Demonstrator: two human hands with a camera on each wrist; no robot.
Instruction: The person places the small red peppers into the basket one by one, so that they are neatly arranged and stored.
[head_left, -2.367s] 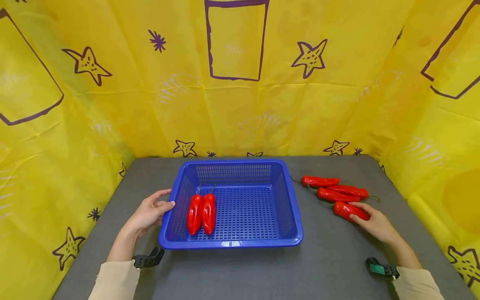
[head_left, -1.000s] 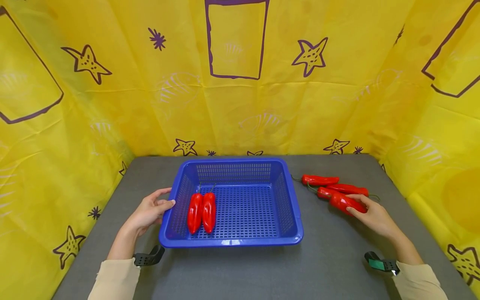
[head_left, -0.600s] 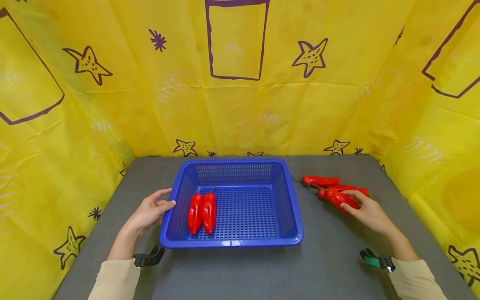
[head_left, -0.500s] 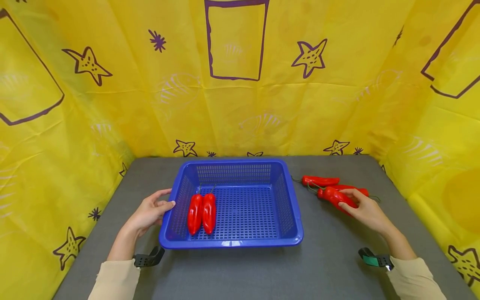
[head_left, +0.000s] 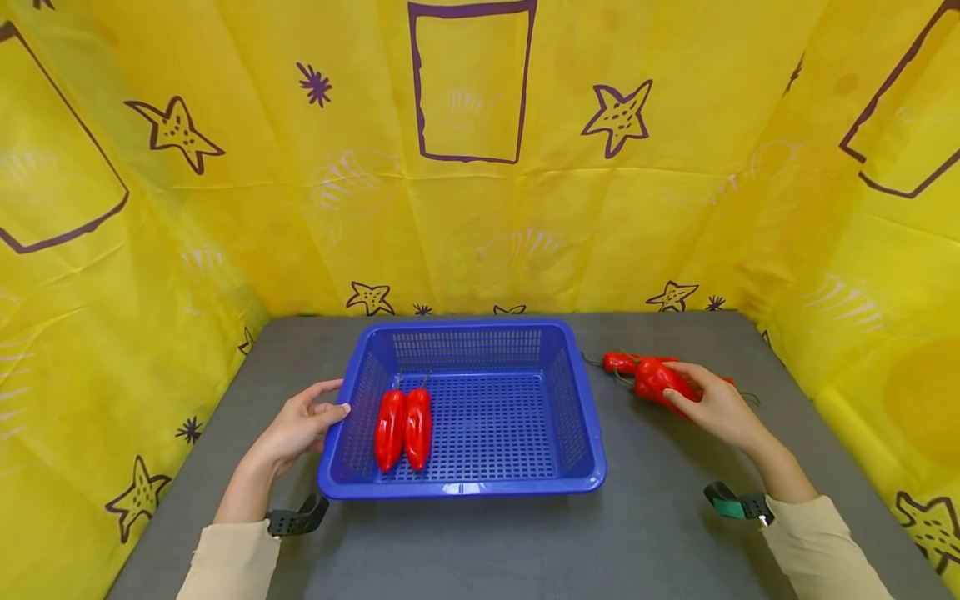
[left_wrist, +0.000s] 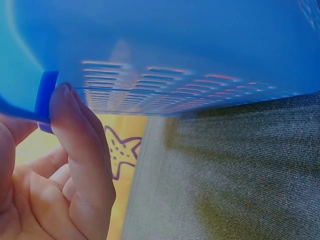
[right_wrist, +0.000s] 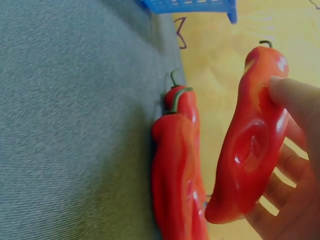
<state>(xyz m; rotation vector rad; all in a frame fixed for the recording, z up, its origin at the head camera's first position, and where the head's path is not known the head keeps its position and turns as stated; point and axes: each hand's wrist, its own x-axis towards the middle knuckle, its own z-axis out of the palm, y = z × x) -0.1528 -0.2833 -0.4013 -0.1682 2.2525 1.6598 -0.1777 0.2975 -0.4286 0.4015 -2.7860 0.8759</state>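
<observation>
My left hand [head_left: 300, 427] pinches the left rim of a blue perforated plastic basket [head_left: 517, 485], thumb over the edge and fingers beneath it. Inside, two red peppers [head_left: 403, 429] lie side by side at the left, stems pointing away. To the right of the basket, my right hand [head_left: 718, 407] holds a red pepper [right_wrist: 252, 145] between thumb and fingers, raised above the table. Other red peppers [right_wrist: 174, 165] with green stems lie on the table beneath it, partly hidden by the held pepper and the hand in the head view.
A grey cloth-covered table [head_left: 465, 550] carries everything. Yellow curtains [head_left: 480, 217] printed with starfish enclose the back and both sides. Each wrist wears a black strap [head_left: 738, 504].
My right hand has picked the nearest pepper up off the table and moved it left and away, over the other peppers. The left hand and basket have stayed put.
</observation>
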